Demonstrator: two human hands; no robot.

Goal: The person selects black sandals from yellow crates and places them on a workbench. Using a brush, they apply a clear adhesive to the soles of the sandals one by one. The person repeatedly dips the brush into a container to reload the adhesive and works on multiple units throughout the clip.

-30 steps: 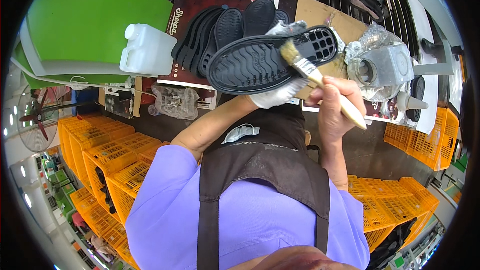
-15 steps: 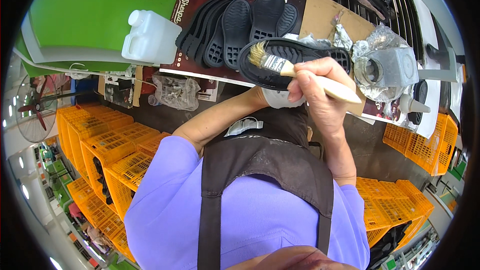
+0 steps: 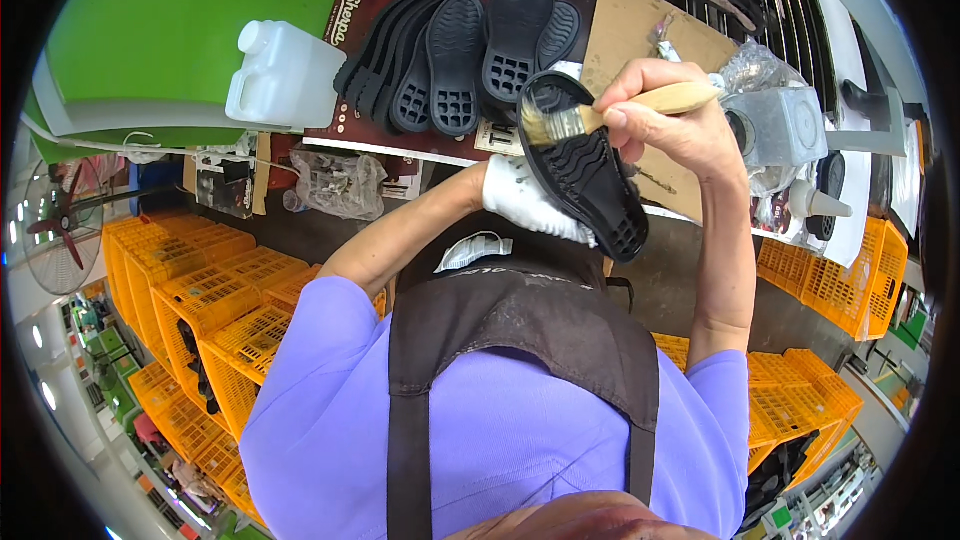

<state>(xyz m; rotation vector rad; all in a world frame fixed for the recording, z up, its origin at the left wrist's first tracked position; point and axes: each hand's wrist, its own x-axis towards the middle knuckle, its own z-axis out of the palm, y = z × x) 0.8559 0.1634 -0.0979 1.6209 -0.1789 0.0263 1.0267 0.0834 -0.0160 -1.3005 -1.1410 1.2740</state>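
A black shoe sole (image 3: 580,175) is tilted in front of me, its heel end with the square hollows pointing down and to the right. My left hand (image 3: 530,202), in a white glove, holds it from beneath; the fingers are mostly behind the sole. In my bare right hand (image 3: 668,115) is a paintbrush (image 3: 565,126) with a pale wooden handle. Its light bristles press on the upper, toe part of the sole. Just beyond, several more black soles (image 3: 455,60) lean together on dark red cardboard (image 3: 350,125).
A white jug (image 3: 285,75) stands at the left of the bench. On the right are a clear plastic jar (image 3: 785,128) on crumpled film, brown cardboard (image 3: 640,25) and a nozzle bottle (image 3: 818,200). Orange crates (image 3: 225,290) are stacked on both sides, and a fan (image 3: 65,215) stands far left.
The sole has turned from lying nearly crosswise to slanting down to the right, bringing the gloved left hand into sight. The brush has moved slightly right and its handle is now more level.
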